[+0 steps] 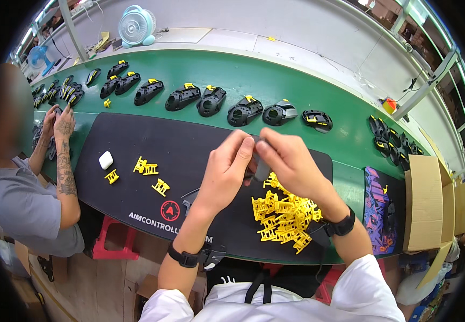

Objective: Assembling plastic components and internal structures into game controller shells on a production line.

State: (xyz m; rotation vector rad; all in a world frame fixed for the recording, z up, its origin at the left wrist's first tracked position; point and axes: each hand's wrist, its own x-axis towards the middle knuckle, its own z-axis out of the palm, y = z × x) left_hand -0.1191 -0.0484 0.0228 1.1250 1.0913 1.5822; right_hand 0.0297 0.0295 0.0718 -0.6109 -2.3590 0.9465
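Observation:
Above the black mat (pixel 189 145) my left hand (pixel 228 170) and my right hand (pixel 292 162) meet, fingers closed. Between them is a dark grey plastic piece (pixel 262 169), mostly covered by my fingers, so its full shape does not show. Just beneath my right hand lies a heap of small yellow plastic frames (pixel 286 217). Several more yellow frames (pixel 160 187) are scattered left of my left hand. A white rounded case (pixel 106 160) rests near them. Both wrists wear black straps, the left one (pixel 185 257) and the right one (pixel 342 222).
Black mouse-like shells (pixel 182 97) with yellow inserts line the green table (pixel 200 64). More shells (pixel 388 137) cluster at the right, by an open cardboard box (pixel 424 204). A co-worker (pixel 39 182) handles a dark part at left. A light-blue fan (pixel 136 26) stands behind.

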